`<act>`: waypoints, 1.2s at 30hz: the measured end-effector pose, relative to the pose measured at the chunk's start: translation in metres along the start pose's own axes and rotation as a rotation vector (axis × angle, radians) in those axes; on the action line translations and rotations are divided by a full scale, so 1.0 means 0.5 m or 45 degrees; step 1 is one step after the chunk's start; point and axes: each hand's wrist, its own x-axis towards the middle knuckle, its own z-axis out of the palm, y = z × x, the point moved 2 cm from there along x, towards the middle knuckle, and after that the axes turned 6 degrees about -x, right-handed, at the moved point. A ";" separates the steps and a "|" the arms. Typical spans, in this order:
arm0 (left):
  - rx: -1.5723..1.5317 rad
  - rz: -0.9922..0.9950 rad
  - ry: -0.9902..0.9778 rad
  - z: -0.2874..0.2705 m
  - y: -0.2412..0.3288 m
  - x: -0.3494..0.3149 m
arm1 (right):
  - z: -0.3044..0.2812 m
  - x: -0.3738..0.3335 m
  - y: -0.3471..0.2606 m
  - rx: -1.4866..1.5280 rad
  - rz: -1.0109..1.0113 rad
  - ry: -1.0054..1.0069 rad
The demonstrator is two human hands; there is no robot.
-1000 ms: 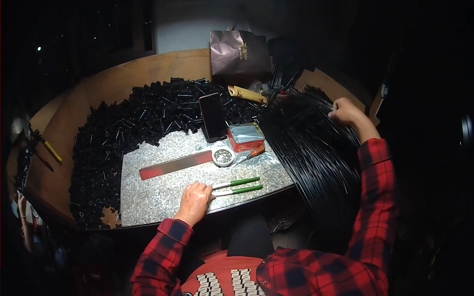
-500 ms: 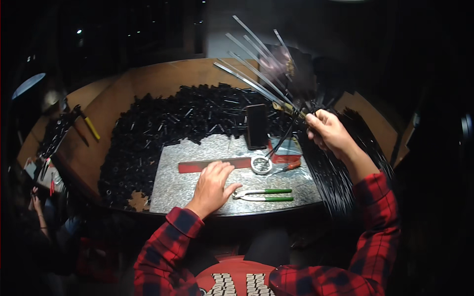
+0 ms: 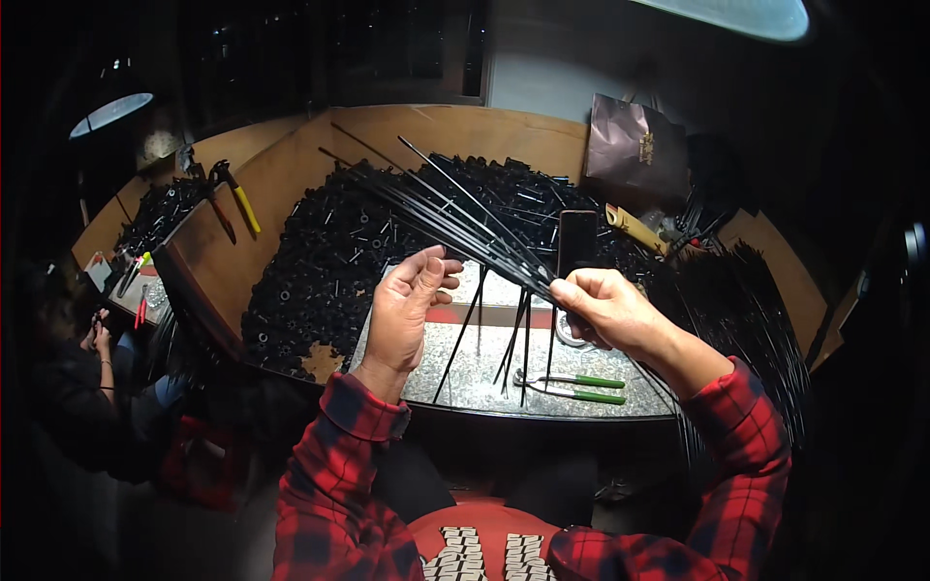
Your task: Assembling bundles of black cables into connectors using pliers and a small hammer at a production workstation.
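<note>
My right hand [image 3: 615, 312] grips a bundle of long thin black strips [image 3: 455, 228] between thumb and fingers. Most of the strips fan out to the upper left, while several hang down over the bench. Just left of the bundle is my left hand [image 3: 402, 305], raised with loosely bent fingers and its thumb apart; nothing shows in its grasp. Below the hanging strips lie pincers with green handles [image 3: 593, 387] on the speckled grey bench top [image 3: 441, 363]. A small round white dish [image 3: 564, 329] is partly hidden behind my right hand.
A large heap of small black parts [image 3: 320, 261] fills the back and left, inside a wooden wall [image 3: 465, 124]. A dark phone [image 3: 578, 237] stands behind my right hand. More long black strips [image 3: 746, 320] lie at the right. Another person's hands [image 3: 97, 339] show at far left.
My right hand has brought the bundle down and left, toward the middle of the bench. The left hand has lifted off the bench top. The view has shifted too.
</note>
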 end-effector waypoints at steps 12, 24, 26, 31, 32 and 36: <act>-0.302 -0.085 0.018 -0.017 0.003 0.011 | 0.054 0.016 0.011 -0.036 0.056 -0.080; -0.211 -0.044 0.115 -0.042 -0.009 0.013 | 0.054 0.026 -0.001 0.029 0.067 -0.135; -0.178 -0.175 0.071 -0.049 -0.013 0.006 | 0.053 0.029 0.004 0.006 -0.017 -0.220; 0.141 -0.335 -0.097 -0.046 -0.011 -0.018 | 0.052 0.037 0.025 0.075 -0.041 -0.130; 0.542 -0.052 -0.028 -0.048 -0.004 -0.023 | 0.051 0.038 0.025 0.114 -0.036 -0.113; 1.351 0.888 -0.054 0.009 0.045 -0.060 | 0.051 0.039 0.022 0.087 -0.065 -0.058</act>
